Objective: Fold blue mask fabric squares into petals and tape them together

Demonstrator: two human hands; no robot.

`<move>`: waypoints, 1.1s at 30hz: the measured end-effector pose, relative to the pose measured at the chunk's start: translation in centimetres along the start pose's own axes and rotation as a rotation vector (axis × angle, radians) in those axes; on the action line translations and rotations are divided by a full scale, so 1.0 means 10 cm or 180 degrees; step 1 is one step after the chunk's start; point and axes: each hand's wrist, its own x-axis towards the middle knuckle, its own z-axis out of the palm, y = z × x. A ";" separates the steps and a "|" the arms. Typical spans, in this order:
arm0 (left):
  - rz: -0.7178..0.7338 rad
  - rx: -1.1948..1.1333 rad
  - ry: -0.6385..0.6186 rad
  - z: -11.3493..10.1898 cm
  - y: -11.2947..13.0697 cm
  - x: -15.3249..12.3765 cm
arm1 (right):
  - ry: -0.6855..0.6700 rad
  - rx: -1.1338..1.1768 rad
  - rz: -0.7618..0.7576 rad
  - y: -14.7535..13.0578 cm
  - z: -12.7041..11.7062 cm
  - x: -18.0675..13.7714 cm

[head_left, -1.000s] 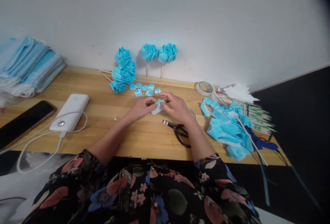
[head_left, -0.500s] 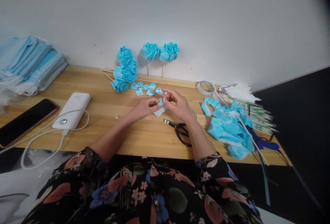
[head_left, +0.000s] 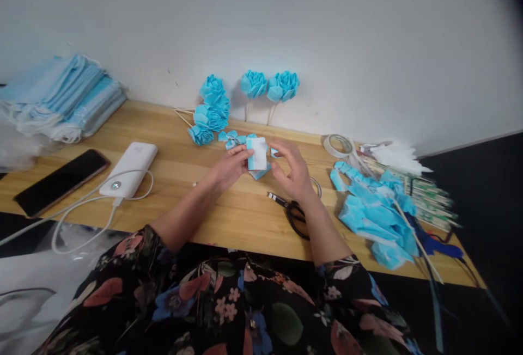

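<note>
Between the thumb and fingers of my left hand (head_left: 232,169) is a small piece of blue-and-white paper (head_left: 259,153), its white face toward me and a blue strip along its left side. To the right of it, my right hand (head_left: 291,171) is apart from the paper, thumb and fingers spread with nothing between them. Just below the held piece lies another blue paper piece (head_left: 260,172). Behind my hands are several folded blue petals (head_left: 233,138), partly hidden. Black-handled scissors (head_left: 295,218) rest beneath my right wrist.
Blue paper roses on sticks (head_left: 212,109) lie and lean at the wall. On the left are packed face masks (head_left: 81,93), a phone (head_left: 61,182) and a cabled power bank (head_left: 129,170). Tape (head_left: 338,146), crumpled blue paper (head_left: 373,219) and a blue-handled tool (head_left: 441,247) occupy the right.
Both hands were together on the paper; now my right hand has let go and opened. The left hand holds the paper raised, with its white face showing. The view has shifted slightly left.
</note>
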 end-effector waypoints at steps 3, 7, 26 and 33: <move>-0.0023 -0.0193 0.0104 0.01 0.00 0.00 | -0.0072 -0.0209 -0.0255 -0.01 0.01 0.01; -0.0030 -0.0265 0.0213 -0.01 0.00 0.00 | -0.0137 -0.0248 -0.0135 0.00 0.03 -0.01; 0.0011 0.0054 0.0218 0.03 0.02 -0.03 | -0.0264 0.1101 0.1467 0.11 0.10 -0.05; 0.0028 -0.0048 0.0229 0.02 0.04 -0.03 | -0.0385 0.1447 0.1515 0.11 0.11 -0.05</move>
